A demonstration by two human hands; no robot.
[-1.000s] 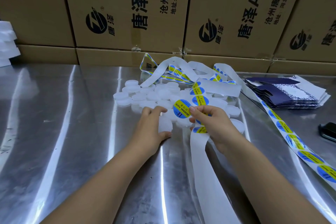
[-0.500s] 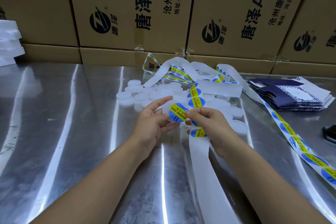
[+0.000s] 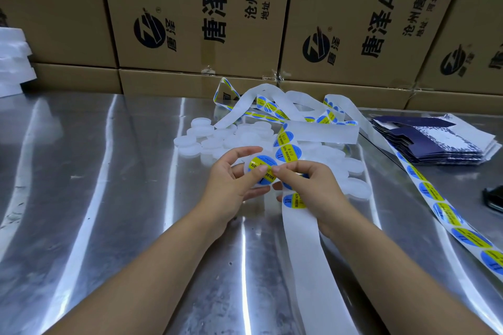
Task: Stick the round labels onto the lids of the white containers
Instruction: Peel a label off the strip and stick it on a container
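Round label (image 3: 261,161), blue and yellow: now laid on white lid (image 3: 245,168), which is raised off the steel table (image 3: 109,198). A second ago the label hung free and the lid was still in the heap.
Left hand (image 3: 231,190): fingers curled round the lid, thumb pressing the label.
Right hand (image 3: 310,190): one fingertip on the label, other fingers curled on label strip (image 3: 299,231), which trails to 6 o'clock.
Unlabelled lids (image 3: 206,141): heap at 12 o'clock.
Judgement: this lid is nearly done and needs only smoothing.

Both bare forearms are stretched forward over the counter (image 3: 109,198), with the hands brought together. A labelled lid (image 3: 260,162) is gripped in the left hand (image 3: 231,185), thumb laid across it. The label strip (image 3: 295,201) is pinched in the right hand (image 3: 310,187), forefinger extended.
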